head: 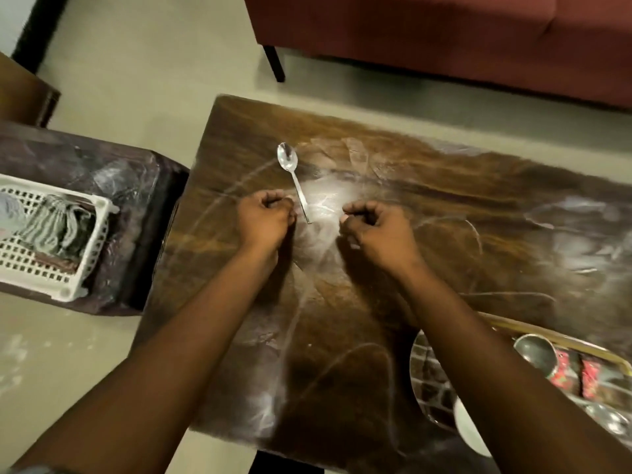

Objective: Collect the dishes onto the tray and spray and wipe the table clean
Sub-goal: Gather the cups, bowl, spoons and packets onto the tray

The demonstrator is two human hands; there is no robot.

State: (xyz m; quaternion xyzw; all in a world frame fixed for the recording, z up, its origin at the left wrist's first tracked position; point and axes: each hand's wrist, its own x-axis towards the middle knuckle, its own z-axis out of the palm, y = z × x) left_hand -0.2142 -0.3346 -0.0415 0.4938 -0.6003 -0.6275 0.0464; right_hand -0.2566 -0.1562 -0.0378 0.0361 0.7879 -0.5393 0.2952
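A steel spoon (293,172) lies on the dark wooden table (444,206), bowl pointing away from me, handle end between my hands. My left hand (265,217) hovers just left of the handle tip with its fingers curled and nothing visibly in them. To the right of the handle, my right hand (372,230) is curled the same way and holds nothing I can see. At the lower right a tray (547,333) holds a steel cup (533,350), a steel plate (427,374), red wrappers (590,378) and a white bowl (470,429), partly hidden by my right forearm.
A white plastic basket (92,254) with a striped cloth (60,224) stands on a low dark stool at the left. A red sofa (444,35) runs along the far side, its black leg (275,63) near the table's far corner. Pale streaks mark the tabletop.
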